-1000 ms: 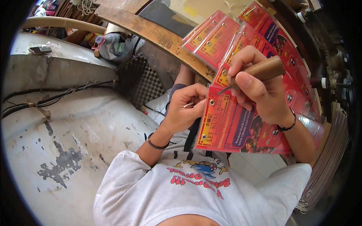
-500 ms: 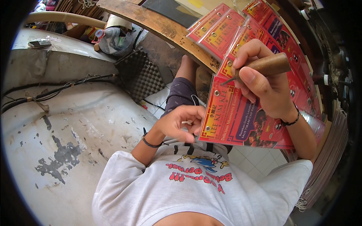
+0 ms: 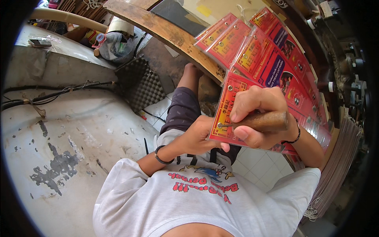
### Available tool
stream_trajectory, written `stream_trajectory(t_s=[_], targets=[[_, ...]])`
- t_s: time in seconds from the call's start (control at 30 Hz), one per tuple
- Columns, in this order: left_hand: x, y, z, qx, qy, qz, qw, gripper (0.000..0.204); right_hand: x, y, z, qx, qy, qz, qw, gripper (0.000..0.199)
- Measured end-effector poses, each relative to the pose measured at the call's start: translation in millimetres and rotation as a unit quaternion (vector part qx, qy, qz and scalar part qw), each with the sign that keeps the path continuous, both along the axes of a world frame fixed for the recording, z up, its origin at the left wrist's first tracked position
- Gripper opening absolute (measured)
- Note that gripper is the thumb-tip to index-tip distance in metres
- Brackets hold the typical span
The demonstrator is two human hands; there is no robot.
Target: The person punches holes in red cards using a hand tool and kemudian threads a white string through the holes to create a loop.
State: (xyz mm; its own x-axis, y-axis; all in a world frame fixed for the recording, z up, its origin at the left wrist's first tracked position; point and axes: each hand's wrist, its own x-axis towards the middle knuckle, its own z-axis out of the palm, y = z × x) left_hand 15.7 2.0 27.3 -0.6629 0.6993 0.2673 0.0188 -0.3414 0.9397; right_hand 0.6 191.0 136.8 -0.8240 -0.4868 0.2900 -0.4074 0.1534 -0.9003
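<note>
A wooden-handled awl (image 3: 270,121) is gripped in my right hand (image 3: 262,102), its thin metal shaft pointing left. The tip meets the lower metal eyelet (image 3: 220,125) near the left edge of a red and yellow printed sheet (image 3: 239,81) in clear plastic. Another eyelet (image 3: 230,87) shows near its upper corner. My left hand (image 3: 197,136) holds the lower left corner of this sheet, with most of its fingers hidden beneath and the thumb tip showing below the edge.
More red plastic-covered sheets (image 3: 252,55) lie fanned out beyond, on a wooden table (image 3: 166,33). A thick stack of thin sheets (image 3: 335,170) stands at the right beside dark machinery (image 3: 355,75). To the left are a scuffed pale surface (image 3: 98,130), black cables (image 3: 59,90) and a bagged bottle (image 3: 116,47).
My right hand has brought the awl down and left, from above the sheet onto its lower eyelet. My left hand has shifted from beside the edge to underneath the corner.
</note>
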Motion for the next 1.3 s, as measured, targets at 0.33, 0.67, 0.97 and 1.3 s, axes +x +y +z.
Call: stream_trajectory(t_s=[0.33,0.67,0.97,1.3], targets=[[2.0,3.2,2.0,-0.001,-0.041,-0.004,0.999,0.019,-9.0,0.5,1.5,0.083,0.14,0.05,0.985,0.019],[2.2,29.8,32.5,-0.025,-0.159,-0.12,0.98,0.036,-0.7,23.9,51.4,0.057,0.003,-0.111,0.992,0.028],[11.9,54.7,21.5,-0.065,-0.103,-0.249,0.961,0.033,115.6,72.2,55.8,0.331,0.126,-0.386,0.852,0.037],[-3.9,66.9,-40.5,-0.182,0.112,-0.363,0.907,0.044,260.4,126.6,28.0,0.255,0.083,-0.631,0.727,0.029]])
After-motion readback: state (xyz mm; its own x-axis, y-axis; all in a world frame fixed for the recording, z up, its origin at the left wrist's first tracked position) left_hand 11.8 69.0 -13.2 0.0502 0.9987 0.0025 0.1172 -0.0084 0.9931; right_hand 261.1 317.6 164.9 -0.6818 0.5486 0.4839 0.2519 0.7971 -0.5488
